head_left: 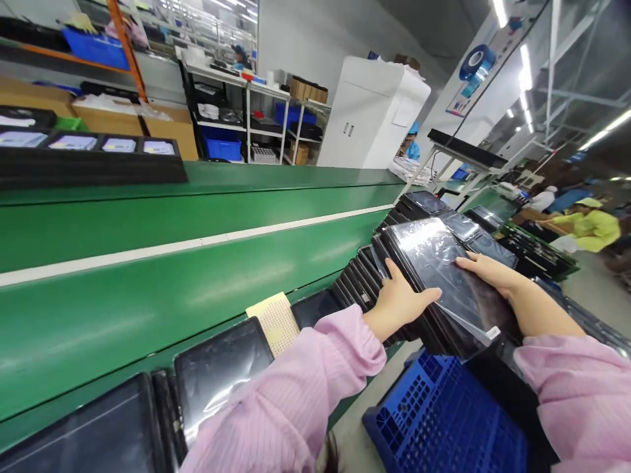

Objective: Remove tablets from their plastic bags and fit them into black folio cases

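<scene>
1. Head view, left hand [401, 299]: it is clamped on the lower left edge of a stack of flat black panels [438, 253]. The thumb stretches out over the top panel, well apart from the index finger, which lies along the stack's left side; the other fingers are mostly hidden.
2. Head view, right hand [493, 272]: it lies against the right part of the same stack, two fingertips touching the glossy top face. Whether the remaining fingers close around the edge, I cannot tell.
3. Head view, the stack: it sits tilted between the hands, its top panel covered in shiny, wrinkled clear film, with a small white label [491, 333] at the near corner. A row of similar panels [362, 282] leans just beside it on the left, and more lie beyond it.
4. Head view, surroundings: a blue plastic crate [389, 430] is below the stack. To the left runs a long green surface [276, 263] with a white strip [197, 244] along it. On its near edge are a yellowish perforated sheet [276, 318] and a glossy black panel [224, 368], partly overlapped by the left pink sleeve [296, 387].
</scene>
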{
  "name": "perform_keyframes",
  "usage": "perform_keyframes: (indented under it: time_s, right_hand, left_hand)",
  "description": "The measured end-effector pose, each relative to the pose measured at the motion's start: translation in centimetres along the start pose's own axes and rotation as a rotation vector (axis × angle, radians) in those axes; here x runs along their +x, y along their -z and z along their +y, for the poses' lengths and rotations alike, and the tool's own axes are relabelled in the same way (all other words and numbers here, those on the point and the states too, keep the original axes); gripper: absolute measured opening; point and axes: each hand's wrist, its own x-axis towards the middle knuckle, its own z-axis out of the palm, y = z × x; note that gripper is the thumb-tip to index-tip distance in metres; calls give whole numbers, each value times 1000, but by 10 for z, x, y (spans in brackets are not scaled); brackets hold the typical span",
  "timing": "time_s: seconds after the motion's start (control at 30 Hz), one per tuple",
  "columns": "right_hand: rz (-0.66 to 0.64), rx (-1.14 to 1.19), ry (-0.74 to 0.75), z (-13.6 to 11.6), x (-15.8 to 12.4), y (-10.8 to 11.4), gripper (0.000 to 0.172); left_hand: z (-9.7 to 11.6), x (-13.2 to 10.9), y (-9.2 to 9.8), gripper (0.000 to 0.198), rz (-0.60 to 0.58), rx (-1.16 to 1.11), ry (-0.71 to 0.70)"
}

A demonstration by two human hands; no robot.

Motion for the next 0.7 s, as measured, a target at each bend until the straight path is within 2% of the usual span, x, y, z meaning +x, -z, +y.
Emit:
perform_keyframes:
  time_s: [0.1, 0.23, 0.37, 0.43, 0.5, 0.57, 0.6, 0.63, 0.7]
  right_hand:
    - [-59, -70, 25, 9, 35, 8, 34]
    - [-103, -70, 14, 16, 66, -2, 38]
    - [-159, -36, -47, 24, 78, -8, 37]
    - [-176, -52, -48, 24, 79, -7, 39]
    - [-158, -148, -48, 17, 77, -5, 45]
    - [-40, -341, 0, 8, 72, -6, 57]
    - [48, -452, 55, 3, 67, -9, 65]
    - [144, -554, 129, 0, 59, -14, 72]
    - [307, -696, 305, 0, 39, -31, 80]
  left_hand:
    - [-6, 26, -7, 118, -14, 106, 69]
    - [-14, 44, -2, 119, -6, 143, 107]
    - [-16, 49, 3, 119, -18, 197, 100]
    - [-26, 43, 5, 115, -27, 192, 59]
    - [-47, 32, 3, 105, 29, 83, 30]
    - [-80, 19, -5, 87, 157, -181, 78]
    - [-98, 13, -11, 74, 230, -348, 173]
    - [-117, 7, -19, 63, 245, -515, 334]
    - [-150, 1, -38, 61, 218, -602, 453]
